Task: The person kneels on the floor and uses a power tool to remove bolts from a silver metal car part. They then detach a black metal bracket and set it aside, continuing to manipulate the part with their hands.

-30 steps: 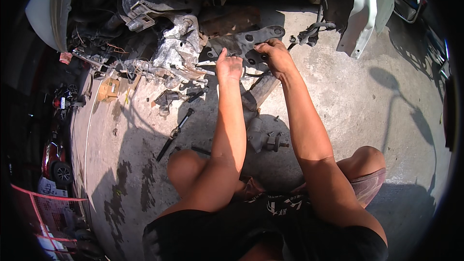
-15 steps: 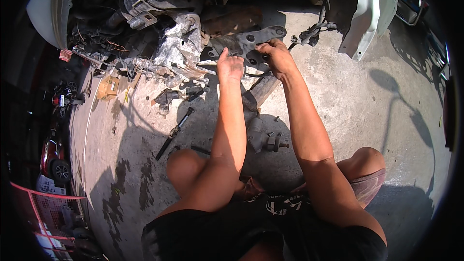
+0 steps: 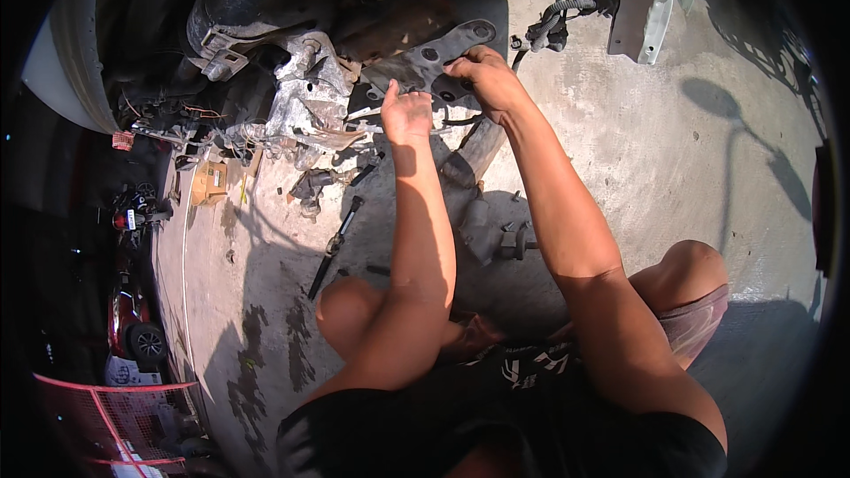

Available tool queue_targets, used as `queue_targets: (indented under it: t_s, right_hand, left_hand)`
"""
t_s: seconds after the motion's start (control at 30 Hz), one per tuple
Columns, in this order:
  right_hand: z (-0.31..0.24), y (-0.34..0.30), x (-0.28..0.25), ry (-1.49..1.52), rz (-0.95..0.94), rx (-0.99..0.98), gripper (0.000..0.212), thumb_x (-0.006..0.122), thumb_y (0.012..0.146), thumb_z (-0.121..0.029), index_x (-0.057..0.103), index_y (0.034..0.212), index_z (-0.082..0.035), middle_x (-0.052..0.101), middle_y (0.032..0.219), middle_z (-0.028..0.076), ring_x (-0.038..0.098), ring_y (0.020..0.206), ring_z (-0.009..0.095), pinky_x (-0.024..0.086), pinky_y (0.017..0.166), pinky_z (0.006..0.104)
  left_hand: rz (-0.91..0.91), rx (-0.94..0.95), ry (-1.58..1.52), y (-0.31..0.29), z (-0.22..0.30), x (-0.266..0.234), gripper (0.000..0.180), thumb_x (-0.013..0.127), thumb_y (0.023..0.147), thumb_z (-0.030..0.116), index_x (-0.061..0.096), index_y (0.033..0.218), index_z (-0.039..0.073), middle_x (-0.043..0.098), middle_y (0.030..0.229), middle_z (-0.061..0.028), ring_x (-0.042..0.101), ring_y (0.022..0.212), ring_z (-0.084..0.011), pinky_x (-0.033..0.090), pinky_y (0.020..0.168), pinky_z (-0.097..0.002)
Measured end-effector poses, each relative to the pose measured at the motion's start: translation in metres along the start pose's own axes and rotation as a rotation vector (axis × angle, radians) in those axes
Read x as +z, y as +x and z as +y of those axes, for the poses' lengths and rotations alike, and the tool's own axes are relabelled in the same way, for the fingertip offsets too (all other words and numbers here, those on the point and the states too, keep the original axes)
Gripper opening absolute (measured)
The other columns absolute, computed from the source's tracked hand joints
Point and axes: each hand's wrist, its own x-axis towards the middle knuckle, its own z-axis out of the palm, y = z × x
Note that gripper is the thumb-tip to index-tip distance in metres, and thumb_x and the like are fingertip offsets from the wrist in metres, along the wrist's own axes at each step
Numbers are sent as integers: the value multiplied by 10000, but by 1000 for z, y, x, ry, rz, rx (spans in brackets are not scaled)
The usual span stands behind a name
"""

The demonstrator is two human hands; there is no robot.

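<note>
A dark flat metal bracket (image 3: 403, 65) with several round holes lies among the car parts ahead of me. Palm up, my left hand (image 3: 408, 115) is at the bracket's near edge. Its thumb stands apart, while the ends of the other fingers are hidden at the edge. My right hand (image 3: 491, 84) is closed over the bracket's right part, thumb and fingers bent together by a hole. What those fingers pinch is hidden. Below the hands lies a greyish cylindrical part (image 3: 482, 152), partly in shadow.
A dirty silver metal casting (image 3: 305, 93) is left of the bracket. On the concrete floor lie a black-and-silver rod-like tool (image 3: 336, 246) and a metal part with a shaft (image 3: 482, 226). A corrugated cable (image 3: 567, 7) hangs at the upper right, near a pale body panel (image 3: 645, 4).
The whole view has shifted, with the floor and parts ahead moving left or up in the picture. Both hands stay at the same spots on the bracket, with little change in their poses.
</note>
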Motion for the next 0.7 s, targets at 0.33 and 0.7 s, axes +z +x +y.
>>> queue_targets:
  t_s: [0.33, 0.7]
  right_hand:
    - [10, 8, -3, -69, 40, -5, 284, 680, 809, -84, 636, 1043, 71, 659, 968, 108, 602, 896, 174, 468, 816, 281]
    - [0, 0, -1, 96, 70, 67, 223, 707, 784, -53, 631, 956, 67, 648, 888, 114, 612, 826, 172, 495, 737, 284]
  left_hand:
    - [71, -53, 45, 6, 3, -3, 276, 599, 969, 302, 561, 941, 30, 577, 893, -92, 529, 871, -223, 437, 864, -401]
    - [-1, -80, 124, 2, -7, -1, 349, 627, 958, 302, 462, 688, 156, 428, 624, 8, 437, 633, -171, 373, 721, -384]
